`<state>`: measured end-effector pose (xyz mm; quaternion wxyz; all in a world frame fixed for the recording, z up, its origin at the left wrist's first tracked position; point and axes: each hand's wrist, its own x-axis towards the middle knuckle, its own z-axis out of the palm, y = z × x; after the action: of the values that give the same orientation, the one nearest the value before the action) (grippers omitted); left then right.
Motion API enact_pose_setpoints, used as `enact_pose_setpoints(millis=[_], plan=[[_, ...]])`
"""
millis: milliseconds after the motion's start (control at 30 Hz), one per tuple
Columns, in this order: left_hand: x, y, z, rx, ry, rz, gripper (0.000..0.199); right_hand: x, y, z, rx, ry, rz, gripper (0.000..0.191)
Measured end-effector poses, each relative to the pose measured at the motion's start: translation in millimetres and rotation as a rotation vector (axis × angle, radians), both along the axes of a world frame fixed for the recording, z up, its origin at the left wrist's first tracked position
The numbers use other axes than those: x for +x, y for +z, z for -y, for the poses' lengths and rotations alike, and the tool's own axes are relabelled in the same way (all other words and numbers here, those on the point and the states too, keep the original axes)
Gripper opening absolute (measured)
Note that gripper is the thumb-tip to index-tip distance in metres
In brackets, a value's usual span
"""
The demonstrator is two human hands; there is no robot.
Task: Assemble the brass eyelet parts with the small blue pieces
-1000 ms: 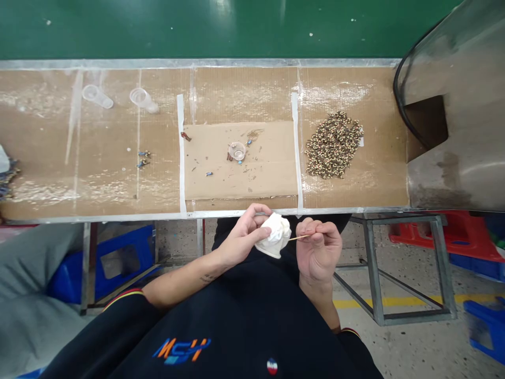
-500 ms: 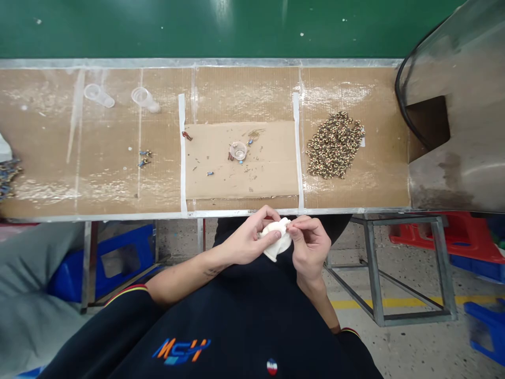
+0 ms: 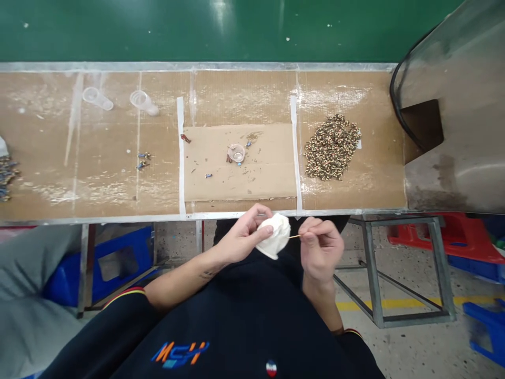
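My left hand (image 3: 245,236) is closed around a soft white bundle (image 3: 273,236) that looks like folded cloth, in front of the table's near edge. Between the thumb and fingers of my right hand (image 3: 321,247) is a thin yellowish stick (image 3: 294,236), its left end at the side of the white bundle. Whether the tip goes into the bundle I cannot tell. Beyond my hands, a small clear cup (image 3: 236,153) stands on a cardboard sheet (image 3: 272,181). Small blue pieces (image 3: 209,175) and a reddish-brown piece (image 3: 185,138) lie around it.
A heap of small dark and cream pieces (image 3: 332,147) lies on the right. Two clear plastic cups (image 3: 144,102) lie further left, near a few blue pieces (image 3: 143,160). A metal housing (image 3: 465,126) borders the right end. A person's grey-clothed leg (image 3: 31,273) shows at left.
My right hand has moved right, away from the white bundle, and the thin stick now shows between them. The bundle looks fuller and rounder in my left hand.
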<state>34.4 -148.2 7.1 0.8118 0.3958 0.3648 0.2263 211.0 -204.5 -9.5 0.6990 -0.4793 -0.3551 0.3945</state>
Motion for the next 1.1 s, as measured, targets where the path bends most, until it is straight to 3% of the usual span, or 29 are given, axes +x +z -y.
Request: enact_pose_setpoints(millis=[200, 367, 433, 500, 567, 667, 800, 1100], plan=[[14.9, 10.8, -3.2, 0.152, -0.064, -0.004, 0.039, -25.6, -3.7, 7.5, -0.03, 0.03, 0.15, 0.013], [6.8, 15.0, -1.9, 0.275, -0.108, -0.106, 0.027, -13.4, -3.6, 3.4, -0.076, 0.027, 0.006, 0.015], [-2.0, 12.5, -0.5, 0.308, -0.11, -0.174, 0.025, 5.6, -0.1, -0.9, -0.039, -0.102, -0.057, 0.02], [-12.0, 8.6, -0.2, 0.291, -0.079, -0.228, 0.026, 27.3, 4.6, -5.0, 0.046, -0.321, -0.07, 0.027], [-18.9, 5.2, -1.8, 0.227, -0.022, -0.245, 0.032, 41.5, 8.2, -7.8, 0.069, -0.383, -0.039, 0.03], [-16.2, 3.3, -5.9, 0.138, 0.061, -0.177, 0.043, 38.3, 8.5, -10.4, 0.03, -0.278, -0.053, 0.028], [4.6, 5.6, -10.2, 0.091, 0.072, -0.018, 0.05, 14.2, 3.0, -11.5, -0.006, -0.195, -0.109, 0.026], [35.7, 20.2, -20.0, 0.244, -0.156, -0.023, 0.038, -3.4, -2.3, 0.5, -0.016, -0.093, 0.09, 0.015]])
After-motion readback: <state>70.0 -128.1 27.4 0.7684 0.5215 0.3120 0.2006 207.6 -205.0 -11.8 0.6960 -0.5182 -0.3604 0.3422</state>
